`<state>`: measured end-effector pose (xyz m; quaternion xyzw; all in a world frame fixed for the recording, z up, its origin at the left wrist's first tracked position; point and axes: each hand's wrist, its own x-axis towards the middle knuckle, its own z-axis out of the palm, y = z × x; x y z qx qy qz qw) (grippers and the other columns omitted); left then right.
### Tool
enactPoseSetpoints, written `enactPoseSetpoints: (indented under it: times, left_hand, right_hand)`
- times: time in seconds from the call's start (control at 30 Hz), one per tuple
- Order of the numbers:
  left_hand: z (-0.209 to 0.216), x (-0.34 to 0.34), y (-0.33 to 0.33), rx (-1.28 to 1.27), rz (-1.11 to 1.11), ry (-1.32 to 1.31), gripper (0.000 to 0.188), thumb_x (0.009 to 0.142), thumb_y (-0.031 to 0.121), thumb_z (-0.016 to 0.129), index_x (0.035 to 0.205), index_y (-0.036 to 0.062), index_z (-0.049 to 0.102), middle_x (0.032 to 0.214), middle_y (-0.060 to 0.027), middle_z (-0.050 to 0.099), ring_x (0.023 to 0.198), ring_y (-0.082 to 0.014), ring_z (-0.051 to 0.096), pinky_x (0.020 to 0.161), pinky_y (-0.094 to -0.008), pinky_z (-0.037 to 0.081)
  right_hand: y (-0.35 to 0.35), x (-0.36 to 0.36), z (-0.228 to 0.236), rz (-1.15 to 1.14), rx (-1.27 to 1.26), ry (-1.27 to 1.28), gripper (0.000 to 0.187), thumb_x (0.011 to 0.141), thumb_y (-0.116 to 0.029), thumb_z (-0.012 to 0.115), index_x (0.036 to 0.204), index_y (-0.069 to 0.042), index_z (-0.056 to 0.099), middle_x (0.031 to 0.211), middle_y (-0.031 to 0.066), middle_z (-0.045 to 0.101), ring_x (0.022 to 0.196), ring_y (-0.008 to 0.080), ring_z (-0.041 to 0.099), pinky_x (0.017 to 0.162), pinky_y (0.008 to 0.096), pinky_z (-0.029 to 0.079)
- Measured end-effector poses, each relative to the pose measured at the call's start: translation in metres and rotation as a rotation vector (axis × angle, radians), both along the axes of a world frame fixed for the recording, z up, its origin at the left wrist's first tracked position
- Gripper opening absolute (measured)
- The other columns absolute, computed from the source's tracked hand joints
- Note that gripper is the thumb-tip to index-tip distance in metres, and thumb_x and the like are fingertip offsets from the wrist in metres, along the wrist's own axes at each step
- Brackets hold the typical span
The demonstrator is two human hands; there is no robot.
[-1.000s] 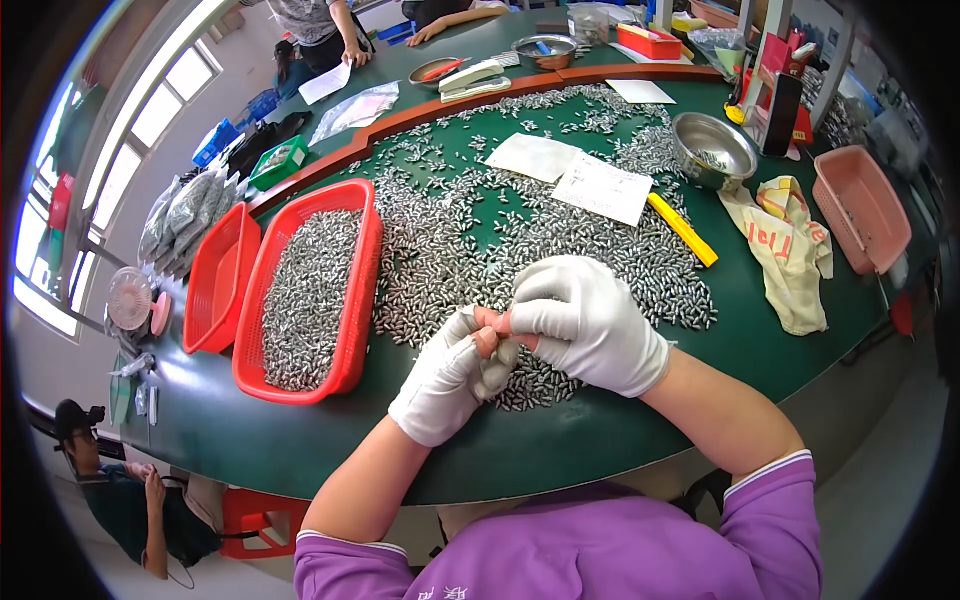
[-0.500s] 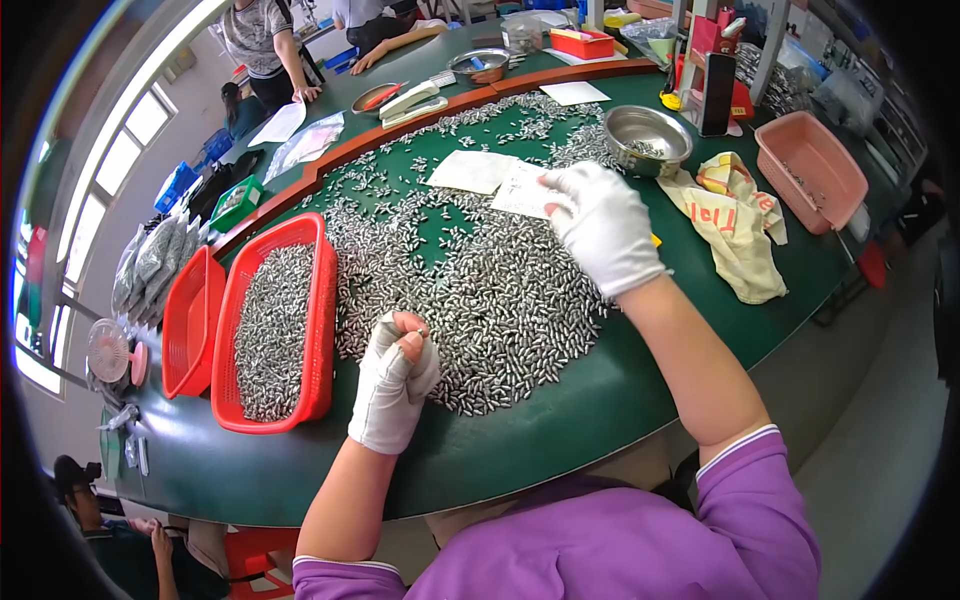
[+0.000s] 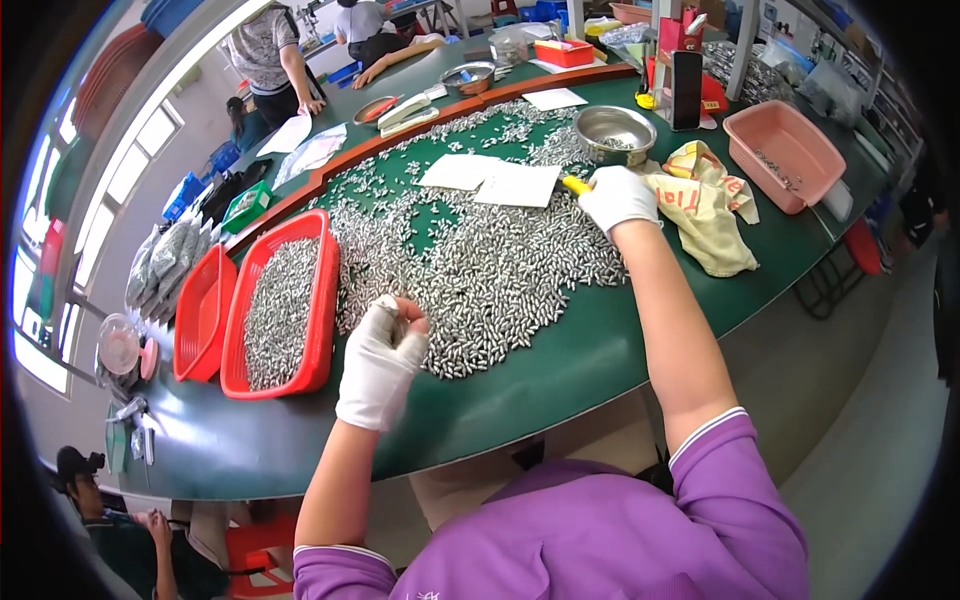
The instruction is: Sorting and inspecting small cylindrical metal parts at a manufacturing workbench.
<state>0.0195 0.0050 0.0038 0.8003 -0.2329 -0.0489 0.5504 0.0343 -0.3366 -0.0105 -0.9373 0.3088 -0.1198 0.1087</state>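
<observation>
We see the two hands parted now, where a second ago their fingertips met over the near edge of the pile of small metal pieces [image 3: 490, 300]. The right hand [image 3: 620, 198] has reached forward and out; half a second ago it was passing over the right-hand white sheet [image 3: 518, 186], which it has since cleared. It has come down on the yellow tool [image 3: 577, 186], which lay uncovered a second ago; we now see only one end, poking out beside the sheet. The left hand [image 3: 380, 365] has drawn back to the pile's left side, and its fingertips look less tightly bunched than half a second ago.
</observation>
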Motion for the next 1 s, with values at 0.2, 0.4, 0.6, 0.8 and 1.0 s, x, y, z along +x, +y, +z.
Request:
enactPoseSetpoints:
  times: [0.2, 0.4, 0.6, 0.8, 1.0]
  left_hand:
    - [-0.004, -0.052, 0.025, 0.452, 0.024, -0.108, 0.01, 0.08, 0.009, 0.066, 0.086, 0.0057, 0.058, 0.06, -0.0054, 0.055, 0.05, -0.0147, 0.051, 0.052, -0.0286, 0.043]
    - [-0.018, -0.068, 0.035, 0.556, 0.062, -0.148, 0.011, 0.081, 0.01, 0.066, 0.085, 0.0054, 0.057, 0.061, -0.0072, 0.053, 0.054, -0.0192, 0.051, 0.054, -0.0307, 0.043]
    - [-0.009, -0.068, 0.027, 0.637, 0.026, -0.125, 0.011, 0.081, 0.014, 0.065, 0.088, 0.0076, 0.059, 0.065, -0.0112, 0.059, 0.058, -0.0272, 0.059, 0.057, -0.0349, 0.047]
    - [-0.016, -0.067, 0.032, 0.588, 0.013, -0.133, 0.009, 0.081, 0.012, 0.066, 0.086, 0.0077, 0.06, 0.068, -0.0102, 0.06, 0.059, -0.0252, 0.059, 0.057, -0.0332, 0.047]
    - [-0.018, -0.077, 0.036, 0.511, 0.034, -0.014, 0.008, 0.08, 0.008, 0.067, 0.085, 0.0064, 0.062, 0.068, -0.0081, 0.059, 0.057, -0.0192, 0.056, 0.057, -0.0289, 0.046]
  right_hand:
    - [0.004, -0.014, 0.022, -0.085, 0.089, -0.363, 0.037, 0.084, -0.03, 0.058, 0.107, -0.002, 0.06, 0.096, 0.0236, 0.067, 0.091, 0.0384, 0.065, 0.08, 0.0452, 0.051]
    - [0.092, -0.097, 0.053, 0.566, 0.837, -0.708, 0.036, 0.094, -0.02, 0.052, 0.12, 0.005, 0.05, 0.091, 0.011, 0.062, 0.083, 0.0136, 0.058, 0.079, 0.0282, 0.047]
    - [0.142, -0.21, 0.005, 0.762, 1.02, 0.035, 0.053, 0.095, -0.021, 0.05, 0.144, -0.01, 0.034, 0.076, 0.0209, 0.065, 0.069, 0.0364, 0.065, 0.068, 0.0401, 0.053]
    - [0.159, -0.218, -0.022, 0.719, 0.651, -0.097, 0.062, 0.091, -0.018, 0.05, 0.148, -0.011, 0.025, 0.075, 0.0178, 0.064, 0.06, 0.0373, 0.061, 0.058, 0.0458, 0.051]
    - [0.174, -0.209, -0.016, 0.826, 0.49, -0.031, 0.062, 0.088, -0.011, 0.053, 0.146, -0.013, 0.032, 0.069, 0.0153, 0.062, 0.057, 0.0317, 0.061, 0.054, 0.0415, 0.05]
